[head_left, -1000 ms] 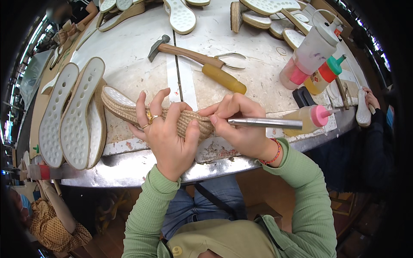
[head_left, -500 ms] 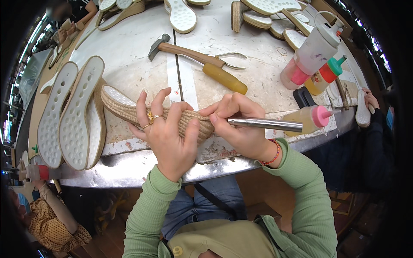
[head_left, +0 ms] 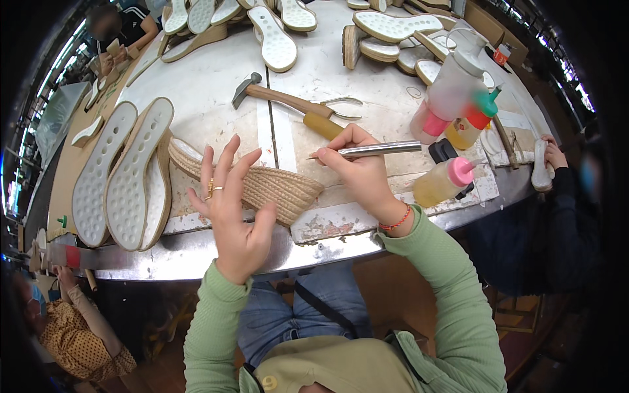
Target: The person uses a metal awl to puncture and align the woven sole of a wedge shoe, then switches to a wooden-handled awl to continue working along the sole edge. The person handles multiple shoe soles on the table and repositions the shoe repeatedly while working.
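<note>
White scuffed worktable (head_left: 213, 85) bears tan braided wedge sole (head_left: 291, 191); I see left hand (head_left: 239, 219) spread wide over sole's near side, contact I can't tell; right hand (head_left: 360, 171), right of sole, pinches slim silver pointed metal tool (head_left: 386, 148); wooden-handled steel hammer (head_left: 288, 97) lies beyond sole.

A beige wedge sole (head_left: 285, 190), covered on its side in rows of braided cord, lies near the front edge of the counter (head_left: 209, 78). Its thick heel end is toward the right and its slimmer end toward the upper left, where a strip of white surface shows. The left hand (head_left: 237, 203) hides part of it. A slim, silvery metal tool (head_left: 383, 149) is pinched in the right hand (head_left: 359, 171), slanting slightly; its thin point faces left, apart from the sole's heel end.
</note>
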A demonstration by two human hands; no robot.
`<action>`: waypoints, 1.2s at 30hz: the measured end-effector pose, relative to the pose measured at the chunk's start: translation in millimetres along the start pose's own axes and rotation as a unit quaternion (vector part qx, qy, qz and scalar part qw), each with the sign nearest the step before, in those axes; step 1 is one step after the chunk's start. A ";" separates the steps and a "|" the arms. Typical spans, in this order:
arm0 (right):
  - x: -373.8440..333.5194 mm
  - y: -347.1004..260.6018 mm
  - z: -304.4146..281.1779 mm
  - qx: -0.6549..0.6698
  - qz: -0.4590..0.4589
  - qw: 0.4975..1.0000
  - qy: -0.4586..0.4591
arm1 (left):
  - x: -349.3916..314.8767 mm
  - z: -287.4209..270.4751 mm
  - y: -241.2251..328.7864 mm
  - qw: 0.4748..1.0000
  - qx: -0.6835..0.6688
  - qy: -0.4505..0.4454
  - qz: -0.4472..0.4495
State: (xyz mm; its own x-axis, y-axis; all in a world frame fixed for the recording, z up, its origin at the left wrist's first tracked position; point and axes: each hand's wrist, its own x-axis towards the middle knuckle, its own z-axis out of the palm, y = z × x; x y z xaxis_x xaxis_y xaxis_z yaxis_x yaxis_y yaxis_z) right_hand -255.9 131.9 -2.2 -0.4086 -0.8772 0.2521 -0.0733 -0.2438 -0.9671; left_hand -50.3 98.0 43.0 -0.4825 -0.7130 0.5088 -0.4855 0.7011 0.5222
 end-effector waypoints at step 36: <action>15.1 -54.5 52.4 0.082 -0.046 0.975 -0.203 | -96.8 -37.9 -56.4 0.978 -0.109 0.122 -0.127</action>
State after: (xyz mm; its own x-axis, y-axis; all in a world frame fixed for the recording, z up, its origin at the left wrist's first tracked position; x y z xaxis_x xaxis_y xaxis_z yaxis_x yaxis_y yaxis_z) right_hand -210.5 110.3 56.2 -0.0113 -0.9319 0.3624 0.0666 -0.3623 -0.9297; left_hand 51.4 127.3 -9.8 -0.1639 -0.8630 0.4779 -0.3874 0.5018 0.7734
